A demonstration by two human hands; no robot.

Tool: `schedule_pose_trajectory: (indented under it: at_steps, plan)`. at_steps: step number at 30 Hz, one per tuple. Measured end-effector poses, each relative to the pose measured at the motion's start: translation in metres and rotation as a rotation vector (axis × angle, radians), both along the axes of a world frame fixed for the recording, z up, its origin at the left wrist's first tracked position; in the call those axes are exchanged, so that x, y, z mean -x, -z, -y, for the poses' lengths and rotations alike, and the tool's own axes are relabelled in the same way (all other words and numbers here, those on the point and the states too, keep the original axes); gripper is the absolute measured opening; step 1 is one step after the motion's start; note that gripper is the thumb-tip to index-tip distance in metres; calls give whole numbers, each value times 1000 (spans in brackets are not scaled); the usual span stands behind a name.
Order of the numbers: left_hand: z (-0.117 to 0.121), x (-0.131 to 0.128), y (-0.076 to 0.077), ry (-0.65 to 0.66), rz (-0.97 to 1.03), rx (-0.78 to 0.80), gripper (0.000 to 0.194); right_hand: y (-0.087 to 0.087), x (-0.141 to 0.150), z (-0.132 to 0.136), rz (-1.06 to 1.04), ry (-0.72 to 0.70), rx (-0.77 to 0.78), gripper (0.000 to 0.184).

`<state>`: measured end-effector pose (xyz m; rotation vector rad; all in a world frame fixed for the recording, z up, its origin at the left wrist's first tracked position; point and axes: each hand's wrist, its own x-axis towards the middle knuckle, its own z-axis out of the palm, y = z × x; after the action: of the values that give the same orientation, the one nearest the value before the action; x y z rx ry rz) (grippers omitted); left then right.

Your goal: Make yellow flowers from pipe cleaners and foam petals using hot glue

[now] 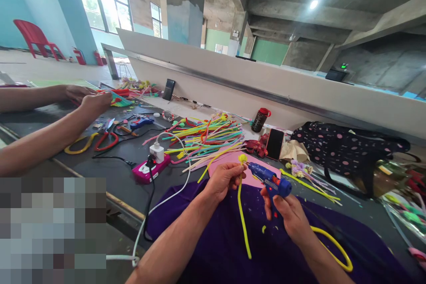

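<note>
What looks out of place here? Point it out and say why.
Yellow scraps lie loose on the purple cloth, near the blue glue gun in the wearer's right hand, like stray offcuts. The white cable also loops untidily from the white adapter past the table edge.

In front of you, locate the dark bottle with a red lid, near the white partition. Nearer you, a smartphone presents its dark screen. Further right, you have a patterned black bag. Far left, observe a red chair, fire extinguishers and a tall window.
</note>
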<state>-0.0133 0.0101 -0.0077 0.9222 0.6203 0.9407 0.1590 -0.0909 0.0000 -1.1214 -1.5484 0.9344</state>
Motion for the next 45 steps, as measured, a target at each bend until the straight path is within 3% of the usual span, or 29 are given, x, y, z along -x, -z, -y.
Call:
schedule_pose_trajectory:
  at_steps: [14,23,34,36,40,45]
  plan:
    - [0,0,0,-2,-1,3,25,5,-3,-2,27,11,-10,34]
    - [0,0,-1,-2,5,-1,26,-1,-2,0,7,-9,-4,32]
    - [-3,0,-1,-12,-2,26,26,2,-8,1,137,-21,-58,32]
    - [-5,2,-3,-36,8,42,24,-1,-11,3,205,11,-113,28]
    - [-10,11,-9,-67,110,83,20,-5,-11,-3,536,216,-239,23]
    - [-11,22,-19,-1,234,141,16,8,7,-17,828,266,-77,35]
